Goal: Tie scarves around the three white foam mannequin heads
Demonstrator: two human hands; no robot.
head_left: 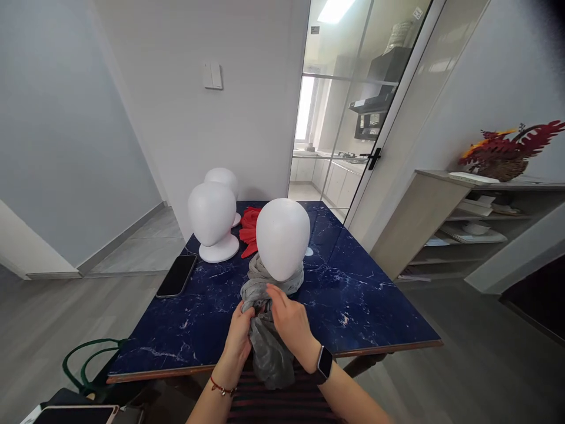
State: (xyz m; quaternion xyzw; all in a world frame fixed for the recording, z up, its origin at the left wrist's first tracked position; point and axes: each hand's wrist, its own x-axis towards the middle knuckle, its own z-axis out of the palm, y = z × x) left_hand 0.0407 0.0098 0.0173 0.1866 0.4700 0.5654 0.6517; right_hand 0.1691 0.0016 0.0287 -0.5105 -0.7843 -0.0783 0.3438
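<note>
A grey scarf [271, 359] is wrapped around the neck of a white mannequin head [283, 235] standing near the middle of the table. Its loose end hangs over the table's front edge. My left hand [241, 330] pinches the scarf's bunched fabric just in front of the head. On the right side of the same bunch, my right hand [289, 318] is bent over the fabric, fingers closed together against it. Part of the scarf between the hands is hidden by my right hand's fingers.
Two more white mannequin heads [212, 213] stand at the back left, beside a red cloth [250, 227]. A black phone [177, 275] lies on the blue marbled table [353, 294]. Behind are a glass door [339, 118] and, right, a shelf unit [463, 229].
</note>
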